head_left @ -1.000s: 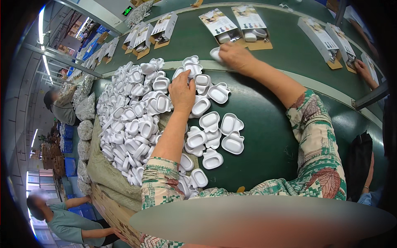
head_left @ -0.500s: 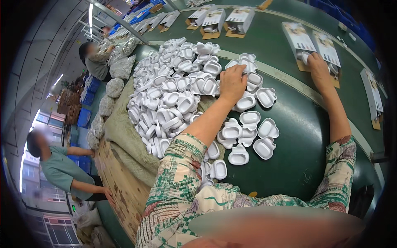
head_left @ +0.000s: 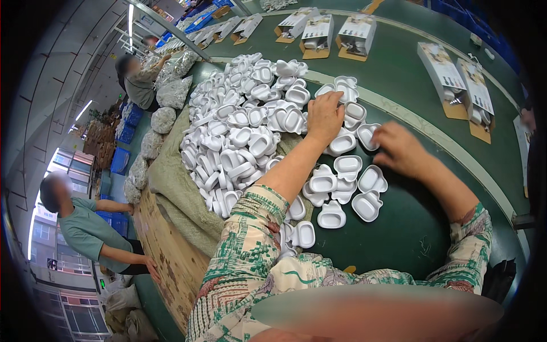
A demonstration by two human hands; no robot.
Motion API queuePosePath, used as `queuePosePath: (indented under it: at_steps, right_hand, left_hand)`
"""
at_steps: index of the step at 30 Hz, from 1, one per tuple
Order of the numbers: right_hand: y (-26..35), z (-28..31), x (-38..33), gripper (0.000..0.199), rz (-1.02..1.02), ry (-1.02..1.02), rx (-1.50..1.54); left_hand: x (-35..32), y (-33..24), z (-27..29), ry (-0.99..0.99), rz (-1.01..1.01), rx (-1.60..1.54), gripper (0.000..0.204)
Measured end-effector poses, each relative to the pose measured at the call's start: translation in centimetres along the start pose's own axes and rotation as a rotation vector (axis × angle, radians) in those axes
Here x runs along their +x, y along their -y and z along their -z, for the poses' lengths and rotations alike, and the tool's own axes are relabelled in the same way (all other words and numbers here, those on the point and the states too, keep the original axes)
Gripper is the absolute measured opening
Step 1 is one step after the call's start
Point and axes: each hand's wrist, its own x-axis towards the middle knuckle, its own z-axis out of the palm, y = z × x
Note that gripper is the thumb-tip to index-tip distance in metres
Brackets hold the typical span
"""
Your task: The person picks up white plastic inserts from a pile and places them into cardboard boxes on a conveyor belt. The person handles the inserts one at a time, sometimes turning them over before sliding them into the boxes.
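Observation:
A big heap of small white plastic shells [head_left: 245, 131] lies on a cloth at the left of the green table [head_left: 410, 228]. Several more shells [head_left: 347, 182] lie spread open side up on the green surface. My left hand [head_left: 323, 117] rests palm down on shells at the heap's right edge, fingers curled over one. My right hand [head_left: 399, 149] hovers just right of the spread shells, fingers bent beside a shell [head_left: 364, 134]; whether it holds one is hidden.
Open cardboard packages [head_left: 316, 34] ride on the green belt beyond a pale strip, with more packages [head_left: 461, 80] at the right. Two other people [head_left: 85, 233] work at the left, beside a wooden bench edge [head_left: 165, 251] and stuffed bags [head_left: 162, 119].
My right hand has come back from the packages on the belt to the spread shells. My left hand stays on the heap's edge. The view has shifted left.

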Motion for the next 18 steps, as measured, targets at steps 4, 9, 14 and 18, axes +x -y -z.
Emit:
queuePosePath:
  at_steps: [4, 9, 14, 18]
  right_hand:
    - [-1.0, -1.5, -1.5, 0.018, 0.058, 0.035, -0.073]
    - [-5.3, -1.6, -0.4, 0.016, -0.053, -0.187, -0.173]
    - [-6.9, -0.5, -0.7, 0.016, -0.233, -0.238, -0.377]
    - [-8.8, 0.2, -0.7, 0.016, -0.254, -0.269, -0.451]
  left_hand:
    - [0.6, -0.9, -1.3, -0.011, -0.05, -0.012, 0.03]
    - [0.4, 1.0, -0.7, 0.009, -0.03, 0.004, 0.031]
    - [0.5, 0.4, -0.7, 0.02, -0.031, 0.026, 0.033]
    - [0.3, 0.0, -0.7, 0.034, -0.019, 0.038, 0.033]
